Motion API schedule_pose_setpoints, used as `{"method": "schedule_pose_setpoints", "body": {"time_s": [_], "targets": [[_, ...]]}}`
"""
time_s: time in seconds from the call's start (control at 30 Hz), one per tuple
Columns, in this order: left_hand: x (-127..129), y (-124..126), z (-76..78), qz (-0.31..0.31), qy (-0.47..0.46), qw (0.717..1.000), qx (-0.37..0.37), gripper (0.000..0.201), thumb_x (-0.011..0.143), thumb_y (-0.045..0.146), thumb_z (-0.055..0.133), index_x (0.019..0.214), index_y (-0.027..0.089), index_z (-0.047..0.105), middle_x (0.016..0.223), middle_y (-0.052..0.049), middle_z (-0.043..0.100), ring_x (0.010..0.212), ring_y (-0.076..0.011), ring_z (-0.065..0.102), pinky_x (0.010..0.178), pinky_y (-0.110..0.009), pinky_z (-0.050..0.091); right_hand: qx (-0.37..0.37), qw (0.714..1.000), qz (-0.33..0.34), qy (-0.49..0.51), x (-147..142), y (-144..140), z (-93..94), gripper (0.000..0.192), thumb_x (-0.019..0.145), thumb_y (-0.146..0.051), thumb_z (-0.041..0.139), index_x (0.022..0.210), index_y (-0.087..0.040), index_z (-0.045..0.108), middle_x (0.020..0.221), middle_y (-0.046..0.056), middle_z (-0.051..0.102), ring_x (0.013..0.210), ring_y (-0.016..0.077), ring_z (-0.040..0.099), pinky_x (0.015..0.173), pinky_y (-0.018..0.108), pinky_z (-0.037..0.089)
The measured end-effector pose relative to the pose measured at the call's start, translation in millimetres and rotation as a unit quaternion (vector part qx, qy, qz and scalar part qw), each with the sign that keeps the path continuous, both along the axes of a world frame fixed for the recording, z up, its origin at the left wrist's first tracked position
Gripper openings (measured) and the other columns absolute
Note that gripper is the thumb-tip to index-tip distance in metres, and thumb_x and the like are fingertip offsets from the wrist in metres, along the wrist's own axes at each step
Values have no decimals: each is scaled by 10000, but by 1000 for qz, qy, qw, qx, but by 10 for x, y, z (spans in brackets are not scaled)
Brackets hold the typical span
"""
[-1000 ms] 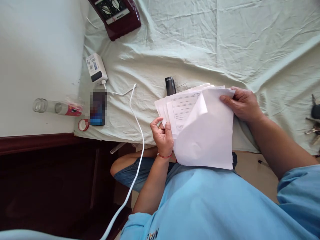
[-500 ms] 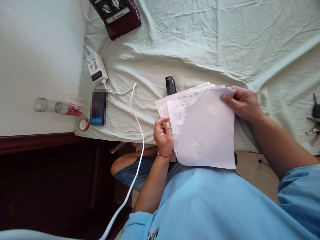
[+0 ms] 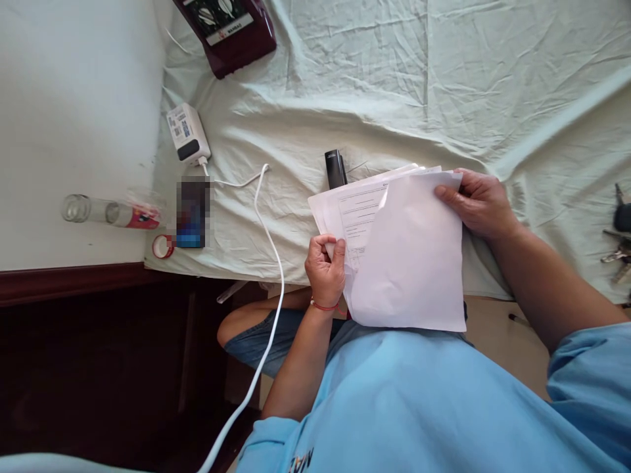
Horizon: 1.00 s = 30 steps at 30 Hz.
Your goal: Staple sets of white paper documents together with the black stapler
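A stack of paper sheets [image 3: 409,263] is held between my hands above the front edge of the cloth-covered table. My left hand [image 3: 325,266] pinches the left edge of the stack, its thumb on top. My right hand [image 3: 480,200] grips the upper right corner, thumb on the near face and fingers behind. The top sheet is blank on the side toward me and folds over to the right. Left of it, a printed form [image 3: 362,213] shows in part. Behind the stack's top edge lies a black, box-like object [image 3: 336,168], its lower end hidden by the papers.
On the pale green cloth [image 3: 365,85] stand a dark red appliance [image 3: 241,39] and a white charger-like box [image 3: 188,135] with a white cable [image 3: 276,263]. A blurred-out phone-like device [image 3: 192,213], a tape roll [image 3: 162,246] and a glass bottle [image 3: 108,211] lie left. Keys [image 3: 618,246] lie far right.
My left thumb has lifted and shifted slightly along the stack's left edge. The top sheet now covers more of the heading on the printed form. My right hand stays nearly still.
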State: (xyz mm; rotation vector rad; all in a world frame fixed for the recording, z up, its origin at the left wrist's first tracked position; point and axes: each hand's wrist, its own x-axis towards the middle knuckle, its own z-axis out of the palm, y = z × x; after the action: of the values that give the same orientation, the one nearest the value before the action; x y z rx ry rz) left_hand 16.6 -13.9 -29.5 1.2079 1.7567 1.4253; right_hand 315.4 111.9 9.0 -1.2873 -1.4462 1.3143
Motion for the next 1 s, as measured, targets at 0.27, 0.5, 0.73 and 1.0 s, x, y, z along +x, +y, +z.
{"method": "schedule_pose_setpoints", "body": {"time_s": [0.27, 0.5, 0.73, 1.0], "targets": [[41, -21, -62, 8, -52, 997, 50, 445, 1039, 583, 792, 1200, 273, 516, 815, 82, 526, 666, -101, 581, 678, -226, 474, -47, 997, -26, 54, -16, 9, -50, 339, 860, -328, 920, 1119, -281, 706, 765, -11, 689, 589, 140, 556, 488, 277, 405], [-14, -75, -78, -56, 74, 994, 56, 380, 1118, 570, 660, 1346, 268, 616, 1157, -46, 731, 1018, -202, 760, 938, -347, 600, -42, 999, -24, 1, -4, 4, -44, 307, 943, -283, 832, 1216, -314, 694, 641, -52, 561, 491, 119, 396, 431, 276, 271], [-58, -71, -65, -150, 115, 976, 112, 821, 1010, 884, 575, 1498, 224, 569, 1392, -150, 718, 1272, -312, 757, 1085, -445, 614, -37, 999, -19, -9, 5, 6, -58, 296, 959, -263, 819, 1220, -318, 691, 625, -59, 491, 502, 123, 373, 440, 281, 249], [26, -50, -5, -101, 210, 972, 24, 332, 1056, 549, 743, 1168, 242, 683, 973, -29, 788, 848, -221, 774, 788, -334, 593, -53, 998, -25, 12, -9, 5, -31, 268, 940, -301, 833, 1172, -296, 698, 667, -35, 595, 530, 129, 443, 463, 285, 305]]}}
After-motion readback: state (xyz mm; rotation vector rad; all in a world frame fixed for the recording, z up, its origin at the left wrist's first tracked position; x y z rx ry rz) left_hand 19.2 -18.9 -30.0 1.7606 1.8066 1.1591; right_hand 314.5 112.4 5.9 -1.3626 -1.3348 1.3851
